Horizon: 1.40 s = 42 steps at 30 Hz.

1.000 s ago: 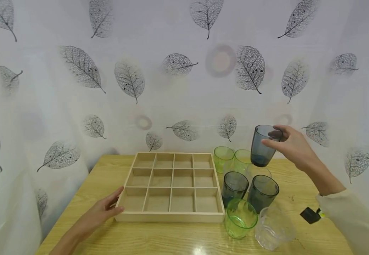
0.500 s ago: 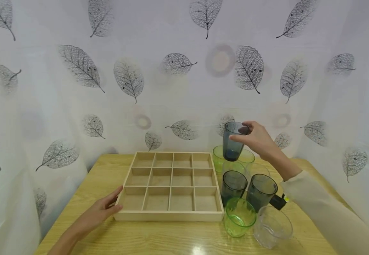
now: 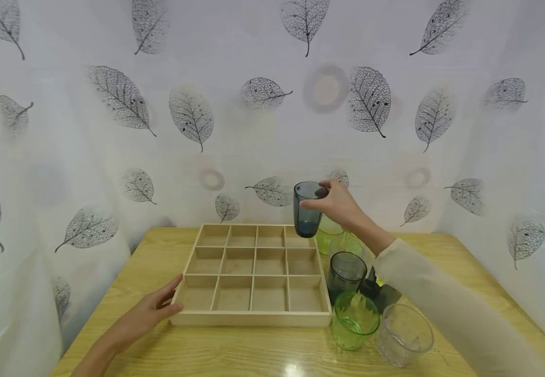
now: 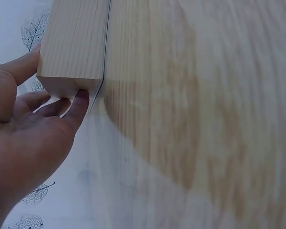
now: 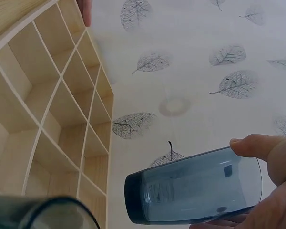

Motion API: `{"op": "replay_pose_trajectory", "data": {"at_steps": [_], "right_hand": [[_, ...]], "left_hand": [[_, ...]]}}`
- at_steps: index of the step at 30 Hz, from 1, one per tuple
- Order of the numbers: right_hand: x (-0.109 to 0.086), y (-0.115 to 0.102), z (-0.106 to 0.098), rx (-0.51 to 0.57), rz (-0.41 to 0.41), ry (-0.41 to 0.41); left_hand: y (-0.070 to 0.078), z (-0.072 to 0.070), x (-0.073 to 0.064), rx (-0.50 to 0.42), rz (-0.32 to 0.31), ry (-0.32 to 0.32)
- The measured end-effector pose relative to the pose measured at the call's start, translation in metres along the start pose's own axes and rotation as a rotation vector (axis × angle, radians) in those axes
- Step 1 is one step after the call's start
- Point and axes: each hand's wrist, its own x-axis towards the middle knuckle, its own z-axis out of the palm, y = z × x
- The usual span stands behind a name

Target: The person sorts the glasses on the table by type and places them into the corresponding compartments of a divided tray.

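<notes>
My right hand (image 3: pixel 340 205) holds a blue-grey drinking glass (image 3: pixel 304 217) near its rim, thumb on the near side and fingers behind. The glass hangs upright in the air over the far right corner of a divided wooden box (image 3: pixel 251 319). In the right wrist view the same glass (image 5: pixel 190 186) lies sideways across the frame, base toward the box's compartments. My left hand (image 3: pixel 147 310) holds the box's near left corner. In the left wrist view its fingers (image 4: pixel 77 109) press the box's end wall while the thumb lies at the upper edge.
Right of the box stand a dark glass (image 3: pixel 346 272), a green glass (image 3: pixel 356 322) and a clear glass (image 3: pixel 403 335). Farther back are more green and clear glasses, partly behind the right arm. A leaf-patterned curtain (image 3: pixel 272 146) hangs behind the wooden table (image 3: pixel 234 351).
My right hand has carried the blue-grey glass leftward, from over the glasses at the right to over the box's far right corner. The left hand stays at the box.
</notes>
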Motion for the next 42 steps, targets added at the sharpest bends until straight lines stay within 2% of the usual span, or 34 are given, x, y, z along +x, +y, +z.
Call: {"op": "replay_pose_trajectory", "data": {"at_steps": [7,13,17,28,37,42], "right_hand": [[0.010,-0.007,0.032,-0.006,0.006,0.004],[0.020,-0.014,0.056,0.034,0.022,0.010],[0.030,-0.016,0.070,0.012,0.022,0.019],[0.048,-0.017,0.113,0.023,-0.027,0.056],[0.059,-0.019,0.133,0.049,-0.079,0.035],[0.062,-0.019,0.143,0.062,-0.077,0.042]], "left_hand": [[0.000,0.000,0.001,-0.002,-0.005,0.003],[0.001,0.000,0.000,0.005,-0.002,-0.002],[0.002,0.000,0.001,0.004,0.007,-0.007],[-0.001,-0.001,0.002,-0.016,-0.002,-0.033],[0.000,-0.002,0.001,-0.014,-0.008,-0.042],[0.000,-0.003,0.000,-0.007,-0.006,-0.050]]}}
